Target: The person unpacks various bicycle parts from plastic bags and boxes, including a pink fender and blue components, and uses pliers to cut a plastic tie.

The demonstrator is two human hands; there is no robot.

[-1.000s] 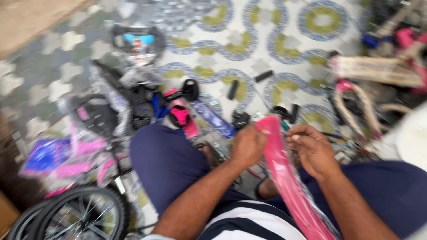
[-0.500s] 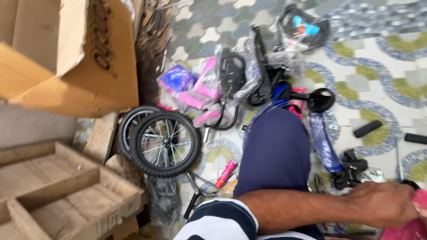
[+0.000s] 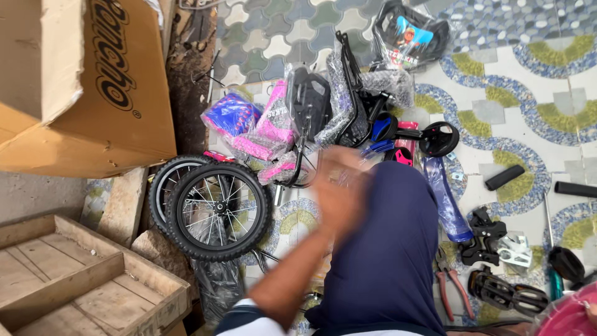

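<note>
My left hand (image 3: pixel 339 190) is blurred in mid-air above my dark blue trouser leg (image 3: pixel 388 249), fingers loosely spread and holding nothing. It is nearest the plastic-wrapped pink and blue bicycle parts (image 3: pixel 258 134) and the wrapped black saddle (image 3: pixel 309 99). Two small spoked bicycle wheels (image 3: pixel 217 211) lie stacked just left of that arm. Only a sliver of my right hand (image 3: pixel 591 314) shows at the bottom right edge, against a pink bicycle part (image 3: pixel 563 320); its grip is hidden.
A big cardboard box (image 3: pixel 81 87) and a wooden crate (image 3: pixel 74 274) fill the left. On the patterned tile floor lie a blue wrapped tube (image 3: pixel 444 199), a small black wheel (image 3: pixel 438 138), red-handled pliers (image 3: pixel 451 283), black pedals (image 3: pixel 507 295) and black grips (image 3: pixel 505 177).
The view has swung left from the pink part to the wheels and box. My left hand has left the pink part and risen in front of my knee.
</note>
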